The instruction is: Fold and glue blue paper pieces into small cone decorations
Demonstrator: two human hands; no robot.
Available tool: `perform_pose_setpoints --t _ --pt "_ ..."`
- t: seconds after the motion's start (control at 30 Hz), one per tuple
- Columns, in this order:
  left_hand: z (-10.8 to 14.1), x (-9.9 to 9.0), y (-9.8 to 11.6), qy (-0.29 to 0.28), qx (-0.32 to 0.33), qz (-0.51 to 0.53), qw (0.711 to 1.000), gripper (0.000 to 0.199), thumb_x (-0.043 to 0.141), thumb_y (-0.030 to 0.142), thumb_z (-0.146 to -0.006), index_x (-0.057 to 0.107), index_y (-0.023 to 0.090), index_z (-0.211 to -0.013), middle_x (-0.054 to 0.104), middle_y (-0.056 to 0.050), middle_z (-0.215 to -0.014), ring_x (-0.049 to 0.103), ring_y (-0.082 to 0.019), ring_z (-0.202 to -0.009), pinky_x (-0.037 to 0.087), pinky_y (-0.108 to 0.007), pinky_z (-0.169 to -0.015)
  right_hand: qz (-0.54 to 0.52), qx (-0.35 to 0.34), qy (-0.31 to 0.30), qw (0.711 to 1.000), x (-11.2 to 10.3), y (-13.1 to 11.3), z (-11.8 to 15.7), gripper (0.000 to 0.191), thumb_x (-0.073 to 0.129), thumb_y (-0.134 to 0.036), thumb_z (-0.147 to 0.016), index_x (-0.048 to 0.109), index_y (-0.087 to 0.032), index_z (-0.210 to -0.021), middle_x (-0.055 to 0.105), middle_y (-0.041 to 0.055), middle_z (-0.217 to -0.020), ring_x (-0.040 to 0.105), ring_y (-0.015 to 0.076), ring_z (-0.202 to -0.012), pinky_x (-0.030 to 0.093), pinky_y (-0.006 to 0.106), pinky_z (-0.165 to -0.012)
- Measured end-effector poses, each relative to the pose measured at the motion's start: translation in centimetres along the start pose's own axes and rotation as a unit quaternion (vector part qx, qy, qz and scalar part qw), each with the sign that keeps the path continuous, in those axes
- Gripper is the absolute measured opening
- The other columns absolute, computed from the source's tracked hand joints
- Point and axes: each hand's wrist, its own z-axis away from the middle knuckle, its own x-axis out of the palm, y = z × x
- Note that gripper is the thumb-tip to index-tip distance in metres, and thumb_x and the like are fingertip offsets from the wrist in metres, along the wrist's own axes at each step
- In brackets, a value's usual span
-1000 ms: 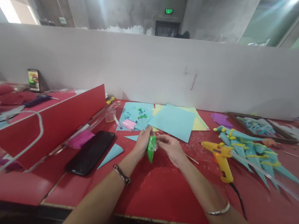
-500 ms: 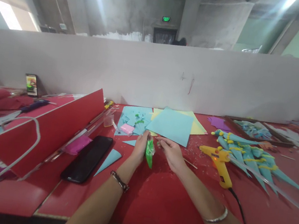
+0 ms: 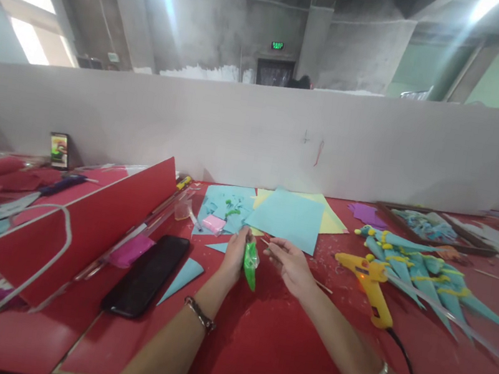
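Observation:
My left hand (image 3: 236, 253) is closed on a bright green packet (image 3: 250, 265) with a clear, crinkled part, which hangs beside its fingers above the red table. To the right, my right hand (image 3: 290, 264) pinches a thin stick (image 3: 265, 242) whose tip points toward the packet; the two hands are a small distance apart. Behind them lie a light blue sheet (image 3: 289, 218), a yellow sheet (image 3: 333, 218) and another blue sheet with green bits and a pink packet (image 3: 214, 224) on it.
A black phone (image 3: 146, 275) and a blue paper cone (image 3: 183, 277) lie left, beside a raised red board (image 3: 82, 224). At right are a yellow glue gun (image 3: 371, 285) with its cord, blue cone figures (image 3: 420, 271) and a tray (image 3: 472, 246).
The view has tilted up slightly, so table things appear lower. My right hand has shifted slightly, and the thin stick at its fingertips now shows more clearly.

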Motion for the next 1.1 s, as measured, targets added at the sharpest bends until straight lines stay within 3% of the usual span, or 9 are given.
perform_pose_setpoints --t 0.23,0.4,0.53,0.7,0.9,1.1 --pt "-0.15 -0.05 -0.34 -0.011 -0.002 0.003 1.0 0.031 0.06 0.042 -0.061 0.042 0.017 -0.057 0.039 0.008 -0.042 0.036 -0.005 -0.035 0.03 -0.018 -0.038 0.042 -0.03 0.014 0.999 0.11 -0.12 0.09 0.03 0.076 -0.032 -0.048 0.06 -0.016 -0.067 0.05 -0.0086 -0.049 0.039 0.0019 -0.04 0.027 0.016 -0.038" --pt "0.09 0.13 -0.23 -0.02 -0.015 0.008 1.0 0.032 0.061 0.043 -0.061 0.043 0.017 -0.057 0.04 0.008 -0.042 0.037 -0.005 -0.035 0.029 -0.018 -0.038 0.001 -0.039 0.004 0.999 0.0 0.12 -0.19 0.03 0.077 -0.029 -0.045 0.064 -0.016 -0.069 0.061 -0.0037 -0.061 0.051 0.0053 -0.055 0.041 0.018 -0.055" --pt "0.23 0.17 -0.21 -0.022 0.006 -0.011 1.0 0.032 0.06 0.041 -0.062 0.043 0.016 -0.053 0.039 0.007 -0.043 0.035 -0.004 -0.036 0.028 -0.017 -0.039 -0.014 -0.033 -0.009 0.999 -0.19 0.3 -0.38 0.027 0.075 -0.027 -0.048 0.066 -0.017 -0.071 0.067 0.0002 -0.07 0.059 0.011 -0.069 0.046 0.024 -0.07" --pt "0.18 0.04 -0.3 -0.034 0.005 -0.022 0.999 0.032 0.059 0.042 -0.063 0.043 0.016 -0.053 0.038 0.007 -0.042 0.034 -0.004 -0.036 0.028 -0.018 -0.039 -0.002 -0.041 -0.007 0.999 -0.47 0.45 -0.6 0.023 0.073 -0.026 -0.051 0.065 -0.019 -0.07 0.067 0.0006 -0.074 0.061 0.013 -0.069 0.048 0.027 -0.072" --pt "0.0 -0.04 -0.49 -0.044 0.002 -0.025 0.999 0.032 0.058 0.044 -0.063 0.043 0.016 -0.055 0.041 0.006 -0.043 0.038 -0.005 -0.037 0.03 -0.018 -0.04 -0.035 -0.044 -0.018 0.998 -0.41 0.46 -0.64 0.021 0.074 -0.024 -0.049 0.063 -0.019 -0.067 0.066 -0.0018 -0.07 0.06 0.0095 -0.064 0.047 0.024 -0.071" --pt "0.2 0.11 -0.41 -0.043 -0.006 -0.008 0.999 0.032 0.059 0.045 -0.062 0.043 0.017 -0.057 0.041 0.007 -0.044 0.037 -0.005 -0.036 0.03 -0.019 -0.04 -0.025 -0.029 -0.031 0.999 -0.3 0.31 -0.51 0.025 0.076 -0.024 -0.047 0.067 -0.016 -0.069 0.068 0.0025 -0.076 0.06 0.012 -0.077 0.045 0.024 -0.079"
